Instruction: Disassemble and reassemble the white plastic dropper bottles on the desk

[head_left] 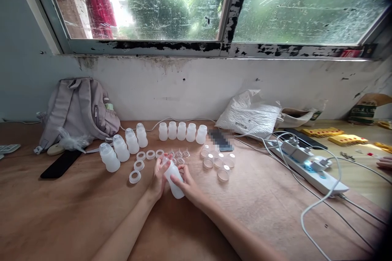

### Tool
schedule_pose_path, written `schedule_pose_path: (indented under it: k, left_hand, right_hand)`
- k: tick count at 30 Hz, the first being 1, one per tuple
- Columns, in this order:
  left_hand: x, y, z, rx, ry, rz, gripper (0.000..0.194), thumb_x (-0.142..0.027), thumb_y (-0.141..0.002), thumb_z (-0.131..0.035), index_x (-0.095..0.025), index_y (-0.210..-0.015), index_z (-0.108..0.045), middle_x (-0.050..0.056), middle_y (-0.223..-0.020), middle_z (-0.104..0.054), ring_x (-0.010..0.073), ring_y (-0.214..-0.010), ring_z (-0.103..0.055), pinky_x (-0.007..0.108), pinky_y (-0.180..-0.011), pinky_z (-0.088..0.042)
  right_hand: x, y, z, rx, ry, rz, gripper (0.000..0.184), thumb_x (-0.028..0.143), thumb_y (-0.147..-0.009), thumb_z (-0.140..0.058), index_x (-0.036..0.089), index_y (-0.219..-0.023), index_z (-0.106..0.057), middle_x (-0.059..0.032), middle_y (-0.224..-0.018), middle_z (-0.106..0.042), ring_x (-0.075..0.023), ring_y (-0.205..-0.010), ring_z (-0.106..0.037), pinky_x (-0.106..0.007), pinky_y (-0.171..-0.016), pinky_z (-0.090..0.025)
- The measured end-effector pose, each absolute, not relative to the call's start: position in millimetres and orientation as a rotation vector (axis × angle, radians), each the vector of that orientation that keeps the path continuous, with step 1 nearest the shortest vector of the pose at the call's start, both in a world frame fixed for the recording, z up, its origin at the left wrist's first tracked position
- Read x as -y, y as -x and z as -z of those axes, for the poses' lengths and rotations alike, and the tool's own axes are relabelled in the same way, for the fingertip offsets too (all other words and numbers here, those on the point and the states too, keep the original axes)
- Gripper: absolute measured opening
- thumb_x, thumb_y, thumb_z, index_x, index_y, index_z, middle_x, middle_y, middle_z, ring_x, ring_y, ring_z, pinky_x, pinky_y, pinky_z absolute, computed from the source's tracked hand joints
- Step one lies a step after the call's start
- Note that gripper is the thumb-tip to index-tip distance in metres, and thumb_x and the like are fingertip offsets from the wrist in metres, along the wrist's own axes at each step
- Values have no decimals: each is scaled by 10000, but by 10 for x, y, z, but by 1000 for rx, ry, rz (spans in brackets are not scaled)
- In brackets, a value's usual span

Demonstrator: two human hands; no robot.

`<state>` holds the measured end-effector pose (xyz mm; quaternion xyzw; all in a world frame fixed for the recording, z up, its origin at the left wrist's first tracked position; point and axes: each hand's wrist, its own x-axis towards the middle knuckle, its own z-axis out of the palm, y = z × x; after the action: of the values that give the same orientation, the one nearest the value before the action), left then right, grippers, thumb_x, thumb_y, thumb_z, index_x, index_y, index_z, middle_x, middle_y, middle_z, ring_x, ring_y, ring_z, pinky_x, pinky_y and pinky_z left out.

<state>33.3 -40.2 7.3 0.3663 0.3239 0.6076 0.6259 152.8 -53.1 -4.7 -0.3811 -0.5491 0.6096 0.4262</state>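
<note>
two bare hands work at a wooden table [76,216], seen from the head view. lower center, the left hand [157,179] has its fingers closed around the upper end of a tilted bottle [175,184], while the right hand [189,186] clamps its body between thumb and fingers. rings [134,182] lie left of center, small nipples [179,154] just behind the hands, and clear caps [223,177] right of center. bottles without caps [181,131] stand behind; capped bottles [120,149] stand at center left. a slanted push could seat the top crooked; a slipping grip or wide elbow could scatter rings or topple bottles.
</note>
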Motion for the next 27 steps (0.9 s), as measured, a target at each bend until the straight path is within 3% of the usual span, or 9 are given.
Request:
schedule_pose_path:
  k: [4,9,14,21,27]
  left_hand:
    - [440,-366,-97,-752,-909,-1258,350,-383,-714,-600,-152,-971,-548,78,-927,-624,200,-850,-584,265,-703,-434]
    - [458,-366,-109,-806,-870,-1302,392,-433,-713,-586,-178,-1007,-536,50,-890,-640,178,-750,-613,250,-643,-442]
    - [416,-323,-128,-906,-775,-1249,488,-540,-696,-538,-158,-1000,-530,66,-842,-655,176,-631,-625,232,-485,-423]
    - [432,-327,-151,-929,-735,-1186,530,-588,-693,-499,-125,-946,-540,69,-727,-661,166,-537,-611,227,-426,-396]
    - [434,-352,-98,-899,-885,-1187,447,-585,-697,-500,-160,-835,-518,50,-756,-646,134,-476,-574,211,-395,-371]
  right_hand:
    - [505,-1585,-4,1531,975,-1261,258,436,-796,-472,258,-928,-341,-16,-890,-534,-160,-772,-540,-299,-668,-447]
    - [363,-1777,-14,1843,1166,-407,146,322,-823,-448,210,-901,-499,-83,-1033,-484,-220,-1001,-459,-390,-872,-355]
    - [139,-2056,92,1730,1526,145,205,211,-784,-458,183,-979,-515,-131,-1150,-438,-300,-1110,-369,-482,-894,-295]
    - [-8,-2229,205,1768,1438,-8,273,182,-754,-440,192,-1024,-485,-99,-1083,-475,-239,-1035,-450,-397,-866,-370]
    - [-35,-2235,273,1738,1473,-235,279,181,-714,-454,194,-986,-514,-76,-983,-499,-220,-934,-493,-382,-831,-392]
